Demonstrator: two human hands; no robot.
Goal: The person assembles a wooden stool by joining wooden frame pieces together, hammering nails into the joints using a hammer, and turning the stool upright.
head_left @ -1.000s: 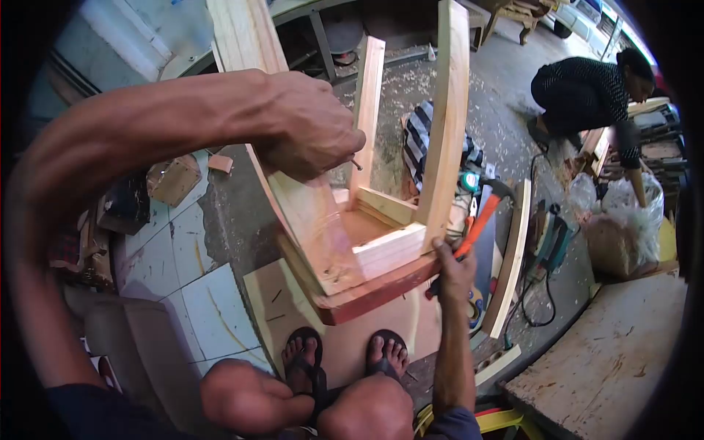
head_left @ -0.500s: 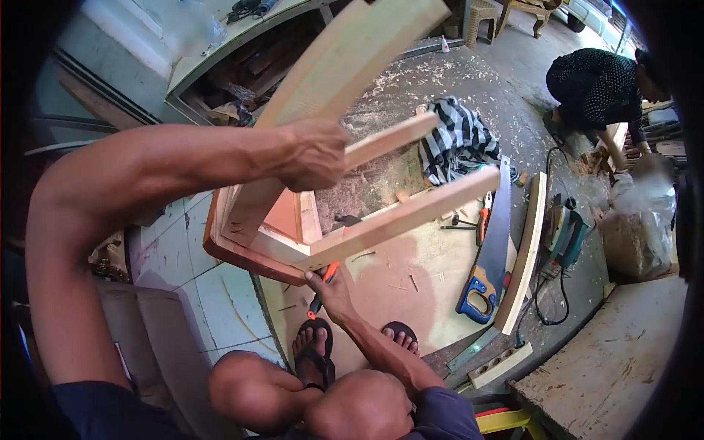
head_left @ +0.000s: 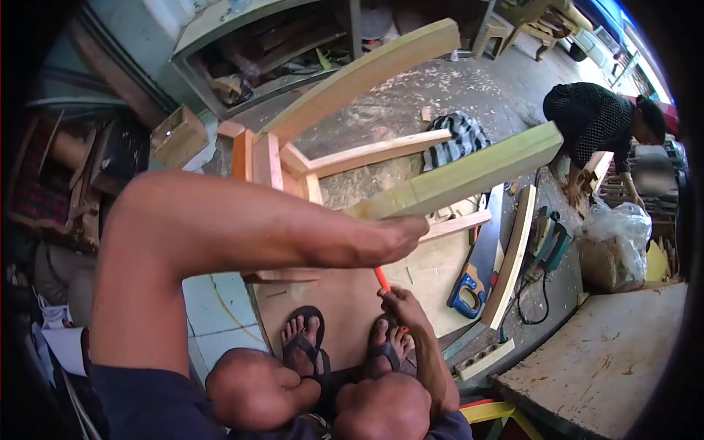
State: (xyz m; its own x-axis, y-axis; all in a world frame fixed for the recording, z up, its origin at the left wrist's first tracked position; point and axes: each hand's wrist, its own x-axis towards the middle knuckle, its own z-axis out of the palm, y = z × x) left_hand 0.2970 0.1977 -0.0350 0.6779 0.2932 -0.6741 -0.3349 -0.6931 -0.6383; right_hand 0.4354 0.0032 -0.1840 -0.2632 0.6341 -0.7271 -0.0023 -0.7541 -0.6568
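A wooden frame of jointed pieces, like a chair frame, lies tipped in front of me, its pale legs pointing away to the right. My left hand [head_left: 402,239] is closed around the near edge of a thick greenish leg [head_left: 477,167]. Below it, my right hand [head_left: 405,308] grips a tool with an orange-and-black handle [head_left: 382,279]; its head is hidden behind my left forearm. Behind that forearm show a narrower rail [head_left: 381,152], a long curved leg [head_left: 359,82] and the frame's reddish corner blocks [head_left: 265,161].
A blue-handled saw [head_left: 478,264], a curved wooden strip [head_left: 511,257], a power tool [head_left: 551,238] and a power strip [head_left: 485,359] lie at right. A striped cloth [head_left: 458,136] lies beyond. A co-worker [head_left: 590,121] bends over at far right, near a plastic-wrapped bundle [head_left: 616,246].
The frame has turned and its thick leg has swung down to the right. My left hand has moved right and down with it. My right hand has moved right, away from the frame's corner, still holding the tool.
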